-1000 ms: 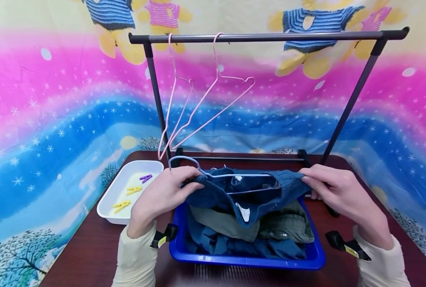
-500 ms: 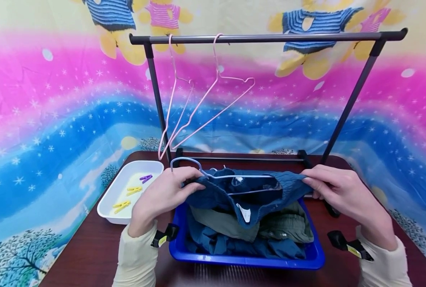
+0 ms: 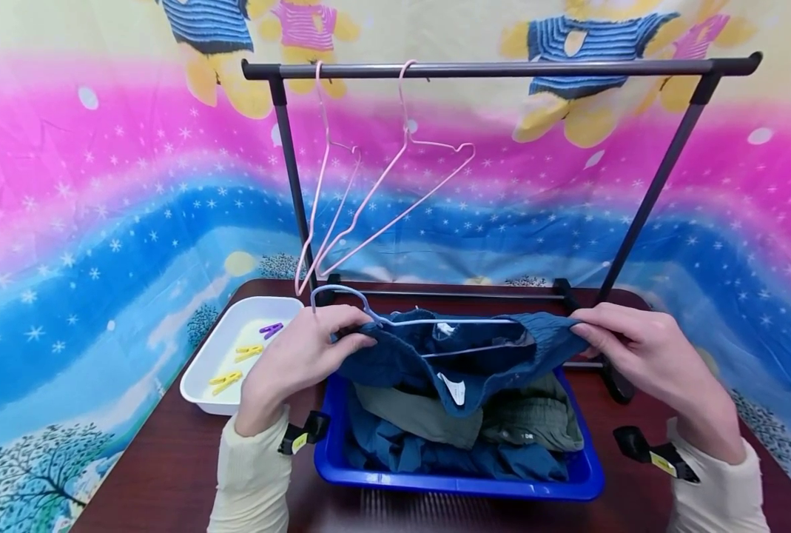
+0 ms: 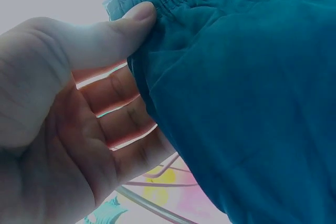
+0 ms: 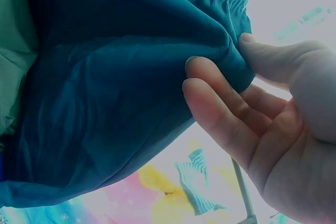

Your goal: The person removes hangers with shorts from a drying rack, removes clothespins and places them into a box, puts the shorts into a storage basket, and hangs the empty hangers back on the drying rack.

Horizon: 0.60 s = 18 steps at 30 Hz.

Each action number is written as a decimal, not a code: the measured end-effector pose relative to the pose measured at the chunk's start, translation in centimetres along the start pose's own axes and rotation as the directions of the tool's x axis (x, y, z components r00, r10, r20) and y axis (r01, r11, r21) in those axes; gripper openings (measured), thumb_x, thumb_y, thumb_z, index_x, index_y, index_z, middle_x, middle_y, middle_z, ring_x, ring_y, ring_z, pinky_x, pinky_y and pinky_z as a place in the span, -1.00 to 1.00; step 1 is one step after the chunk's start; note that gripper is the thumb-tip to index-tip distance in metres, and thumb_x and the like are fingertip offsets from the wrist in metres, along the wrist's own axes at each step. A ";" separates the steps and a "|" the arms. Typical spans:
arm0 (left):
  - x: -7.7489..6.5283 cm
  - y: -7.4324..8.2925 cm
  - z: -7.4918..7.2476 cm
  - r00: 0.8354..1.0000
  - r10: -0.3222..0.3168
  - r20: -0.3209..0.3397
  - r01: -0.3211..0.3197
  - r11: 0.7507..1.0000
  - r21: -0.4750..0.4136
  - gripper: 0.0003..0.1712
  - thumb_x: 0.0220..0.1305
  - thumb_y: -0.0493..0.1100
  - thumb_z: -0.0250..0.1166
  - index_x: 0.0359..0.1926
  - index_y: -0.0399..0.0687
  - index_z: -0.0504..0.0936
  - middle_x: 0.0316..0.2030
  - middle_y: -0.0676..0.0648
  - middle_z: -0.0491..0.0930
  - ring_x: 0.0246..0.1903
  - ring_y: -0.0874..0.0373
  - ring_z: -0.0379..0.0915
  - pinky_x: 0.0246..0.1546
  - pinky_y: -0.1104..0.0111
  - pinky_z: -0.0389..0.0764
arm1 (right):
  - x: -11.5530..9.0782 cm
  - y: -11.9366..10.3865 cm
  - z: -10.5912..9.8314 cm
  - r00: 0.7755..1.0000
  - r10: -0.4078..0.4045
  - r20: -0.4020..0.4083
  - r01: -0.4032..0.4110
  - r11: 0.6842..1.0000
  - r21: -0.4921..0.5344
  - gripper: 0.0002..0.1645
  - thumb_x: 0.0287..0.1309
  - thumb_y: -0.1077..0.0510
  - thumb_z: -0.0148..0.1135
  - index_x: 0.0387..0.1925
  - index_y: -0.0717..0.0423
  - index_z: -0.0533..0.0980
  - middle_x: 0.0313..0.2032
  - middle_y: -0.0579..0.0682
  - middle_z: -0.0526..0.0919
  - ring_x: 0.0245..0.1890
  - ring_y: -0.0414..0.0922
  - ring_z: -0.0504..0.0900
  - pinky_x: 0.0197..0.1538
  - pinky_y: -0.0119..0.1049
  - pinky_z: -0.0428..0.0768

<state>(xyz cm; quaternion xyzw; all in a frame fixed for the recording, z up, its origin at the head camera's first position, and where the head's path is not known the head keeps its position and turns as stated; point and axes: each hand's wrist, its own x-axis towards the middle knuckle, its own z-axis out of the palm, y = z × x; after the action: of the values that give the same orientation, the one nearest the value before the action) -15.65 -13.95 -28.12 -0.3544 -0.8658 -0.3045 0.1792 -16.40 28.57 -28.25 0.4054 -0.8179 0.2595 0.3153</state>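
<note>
Dark blue elastic-waist pants are held up by the waistband over a blue basket; their leg length is hidden. My left hand pinches the waistband's left end between thumb and fingers. At the right end, my right hand pinches the waistband and stretches it sideways. A pale blue wire hanger lies inside the waist opening, its hook rising next to my left hand. Whether that hand also touches the hanger cannot be seen. The left wrist view shows the thumb on the gathered waistband.
Green and blue clothes fill the basket. A white tray at left holds yellow and purple clothespins. Behind stands a black rack, with two pink hangers hooked on its bar toward the left.
My right hand has shifted slightly rightward and the left slightly leftward, pulling the waistband wider. The hanger has moved slightly left and up with the pants.
</note>
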 end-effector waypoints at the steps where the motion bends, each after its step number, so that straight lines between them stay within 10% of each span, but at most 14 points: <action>1: 0.0 0.0 0.0 1.000 -0.006 0.001 0.006 1.000 -0.005 -0.85 0.25 -0.16 0.36 -0.14 0.09 0.70 -0.28 0.18 0.71 -0.37 0.42 0.53 -0.22 0.40 0.63 | 0.0 0.1 0.0 1.000 -0.002 -0.008 0.002 1.000 0.002 -0.70 0.10 0.38 0.34 -0.15 0.03 0.68 -0.43 -0.27 0.62 -0.49 -0.52 0.36 -0.38 -0.59 0.34; 18: -0.2 -0.7 -0.5 0.998 -0.038 -0.050 0.038 0.999 -0.003 -0.84 0.25 -0.18 0.36 -0.13 0.08 0.70 -0.28 0.16 0.69 -0.48 0.36 0.40 -0.39 0.43 0.49 | -0.9 1.6 -1.5 0.989 0.137 -0.052 -0.141 0.987 -0.077 -0.62 0.06 0.52 0.28 -0.11 0.14 0.67 -0.45 -0.34 0.65 -0.48 -0.57 0.59 -0.33 -0.71 0.47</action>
<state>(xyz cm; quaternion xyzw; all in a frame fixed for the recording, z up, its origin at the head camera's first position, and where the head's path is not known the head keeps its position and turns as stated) -15.94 -14.79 -28.09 -0.3305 -0.8673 -0.3173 0.1947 -16.80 30.87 -28.18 0.3282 -0.8464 0.2569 0.3314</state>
